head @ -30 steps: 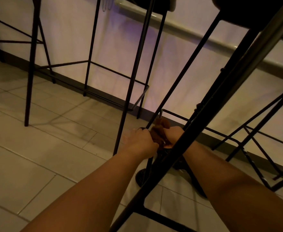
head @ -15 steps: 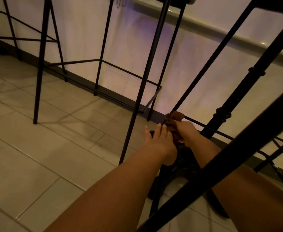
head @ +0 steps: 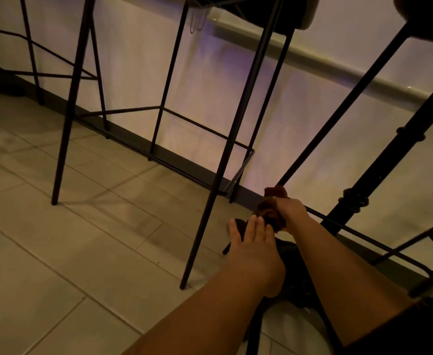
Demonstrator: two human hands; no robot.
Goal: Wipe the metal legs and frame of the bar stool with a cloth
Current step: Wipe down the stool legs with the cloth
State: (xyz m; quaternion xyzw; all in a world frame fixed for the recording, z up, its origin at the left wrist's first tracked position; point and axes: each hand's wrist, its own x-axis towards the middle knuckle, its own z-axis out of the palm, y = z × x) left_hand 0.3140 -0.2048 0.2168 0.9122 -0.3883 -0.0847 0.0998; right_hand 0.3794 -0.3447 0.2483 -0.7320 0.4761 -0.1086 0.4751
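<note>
Right hand: your right hand (head: pixel 291 211) is curled round a bunched brown cloth (head: pixel 271 213), gripping it low on a thin black metal stool leg (head: pixel 338 108) near the floor.
Left hand: your left hand (head: pixel 251 242) lies just beside the cloth, fingers (head: pixel 257 226) straight and together, holding nothing; whether the tips touch the cloth, cannot tell.
Cloth: wadded, part of it sticking up above your right fist against the leg.
Stool frame: the slanted leg runs up right to a dark seat (head: pixel 425 14); a thin black crossbar (head: pixel 364 237) passes behind your right forearm.
Surroundings: a second black-legged bar stool (head: pixel 236 139) stands to the left on pale floor tiles (head: pixel 56 252); a black ornate post with ringed collars (head: pixel 379 165) rises at right; pale counter front (head: pixel 210 85) behind.
</note>
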